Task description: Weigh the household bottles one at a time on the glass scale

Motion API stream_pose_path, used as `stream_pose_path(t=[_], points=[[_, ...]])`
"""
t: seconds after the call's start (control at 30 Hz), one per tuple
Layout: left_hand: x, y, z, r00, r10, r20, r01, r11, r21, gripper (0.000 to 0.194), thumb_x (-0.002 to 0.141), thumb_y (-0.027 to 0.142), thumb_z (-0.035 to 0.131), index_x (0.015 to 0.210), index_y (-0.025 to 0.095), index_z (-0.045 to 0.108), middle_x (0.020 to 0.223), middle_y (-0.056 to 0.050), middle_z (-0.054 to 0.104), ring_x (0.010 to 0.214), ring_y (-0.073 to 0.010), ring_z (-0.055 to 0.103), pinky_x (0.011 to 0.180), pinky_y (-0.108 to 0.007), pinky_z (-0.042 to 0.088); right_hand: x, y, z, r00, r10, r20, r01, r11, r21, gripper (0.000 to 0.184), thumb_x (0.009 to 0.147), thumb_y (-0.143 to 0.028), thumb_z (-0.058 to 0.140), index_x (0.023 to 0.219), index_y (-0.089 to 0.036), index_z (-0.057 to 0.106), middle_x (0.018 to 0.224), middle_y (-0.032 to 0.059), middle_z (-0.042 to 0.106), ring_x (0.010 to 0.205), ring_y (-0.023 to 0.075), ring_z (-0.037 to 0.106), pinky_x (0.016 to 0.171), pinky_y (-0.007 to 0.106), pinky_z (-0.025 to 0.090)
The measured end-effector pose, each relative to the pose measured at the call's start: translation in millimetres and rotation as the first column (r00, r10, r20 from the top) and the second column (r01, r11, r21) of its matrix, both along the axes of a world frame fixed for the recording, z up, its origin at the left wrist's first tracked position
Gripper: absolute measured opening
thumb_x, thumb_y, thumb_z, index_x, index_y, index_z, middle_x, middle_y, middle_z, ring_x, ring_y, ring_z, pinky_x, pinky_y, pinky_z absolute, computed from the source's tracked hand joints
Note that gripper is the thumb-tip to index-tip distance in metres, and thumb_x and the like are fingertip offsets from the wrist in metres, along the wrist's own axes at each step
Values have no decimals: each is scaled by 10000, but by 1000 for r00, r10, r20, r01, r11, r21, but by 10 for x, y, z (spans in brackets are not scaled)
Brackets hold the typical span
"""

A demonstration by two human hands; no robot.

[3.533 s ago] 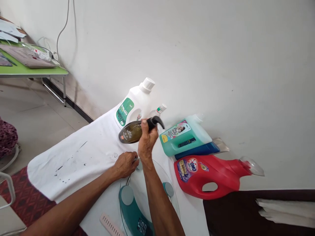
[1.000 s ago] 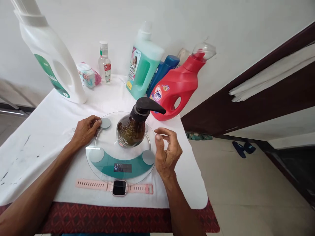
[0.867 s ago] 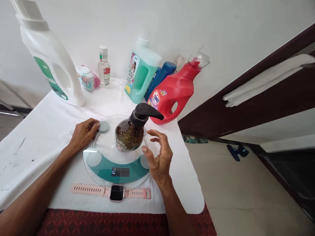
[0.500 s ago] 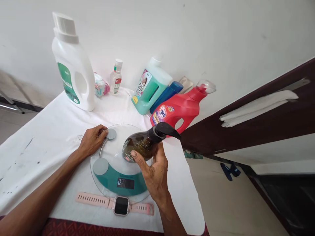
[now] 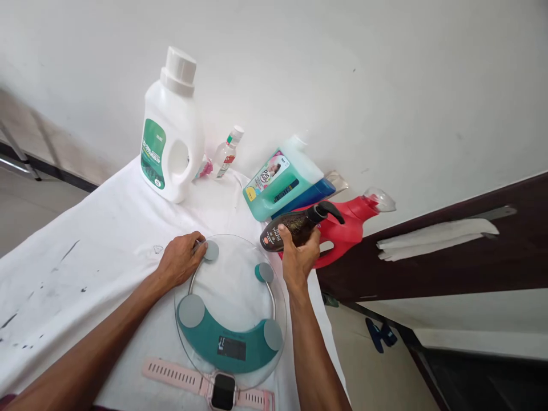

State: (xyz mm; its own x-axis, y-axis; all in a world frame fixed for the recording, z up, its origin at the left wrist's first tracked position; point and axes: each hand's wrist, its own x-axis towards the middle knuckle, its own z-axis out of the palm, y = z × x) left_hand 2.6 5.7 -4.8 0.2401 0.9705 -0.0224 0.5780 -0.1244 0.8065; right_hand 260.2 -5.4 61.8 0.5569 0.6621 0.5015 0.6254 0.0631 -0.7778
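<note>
My right hand [image 5: 298, 258] is closed around a dark brown pump bottle [image 5: 295, 226] with a black pump head. The bottle is held tilted in the air, just past the far right rim of a round glass scale [image 5: 233, 305] and in front of a red detergent jug [image 5: 349, 231]. My left hand [image 5: 180, 261] rests on the white cloth with its curled fingers touching the scale's far left edge. Nothing stands on the scale.
Against the wall stand a white jug with a green label [image 5: 172, 132], a small clear bottle [image 5: 226, 150], a teal jug [image 5: 283, 182] and a blue bottle [image 5: 314, 192]. A pink smartwatch [image 5: 214, 389] lies in front of the scale. The table's right edge drops to the floor.
My right hand took hold of the pump bottle that stood on the scale, lifted it off and carried it back and to the right. The left hand stayed at the scale's edge.
</note>
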Motion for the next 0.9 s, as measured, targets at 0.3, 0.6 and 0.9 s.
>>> stream_pose_path(t=[0.3, 0.6, 0.9], points=[[9, -3, -26, 1000, -1, 13, 1, 1000, -24, 276, 996, 398, 451, 1012, 228, 667, 867, -46, 731, 808, -239, 644, 693, -344, 401, 244, 706, -398, 977, -151, 148, 153, 988, -1, 925, 743, -795, 693, 1305, -68, 591, 1349, 325, 611, 1296, 428, 569, 1105, 598, 430], [5, -14, -63, 1000, 4, 25, -4, 1000, 12, 271, 994, 374, 465, 1030, 219, 684, 881, -51, 742, 827, -238, 665, 700, -346, 424, 187, 546, -357, 980, -92, 174, 92, 996, 9, 1001, 803, -812, 635, 1459, -83, 435, 1464, 303, 502, 1400, 418, 492, 1178, 608, 388], [3, -45, -30, 1000, 6, 27, -6, 1000, 4, 255, 996, 336, 468, 1036, 214, 689, 905, -66, 757, 852, -245, 684, 718, -350, 435, -319, 276, 80, 865, -127, 485, -32, 952, 305, 746, 926, -535, 687, 1497, -146, 406, 1528, 261, 408, 1482, 366, 372, 1204, 621, 353]])
